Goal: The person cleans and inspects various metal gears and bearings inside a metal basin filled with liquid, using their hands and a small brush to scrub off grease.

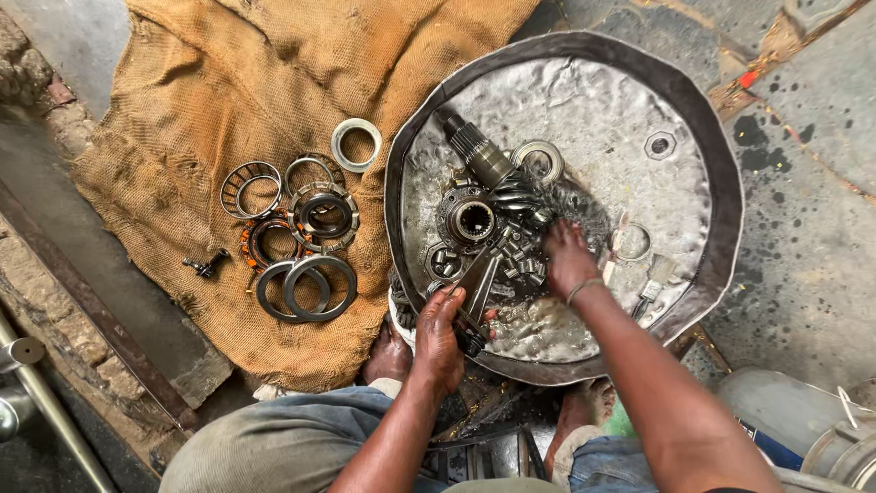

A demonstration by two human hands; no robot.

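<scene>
A wide round metal pan (721, 183) lies on the ground with oily liquid and several machine parts in it. My left hand (440, 333) grips a dark metal part (478, 283) at the pan's near rim. My right hand (568, 258) presses a wad of grey steel wool or a brush (584, 208) among small rollers in the liquid. A splined pinion shaft (481, 157) with a spiral gear lies in the pan beside a hub (470, 221) and a round bearing (542, 161).
A burlap sack (228, 82) to the left carries bearing cages, races and rings (306, 237), and a small bolt (206, 266). A nut (659, 145) and a ring (633, 242) lie in the pan. My bare feet rest below the pan. A pipe (46, 402) runs at lower left.
</scene>
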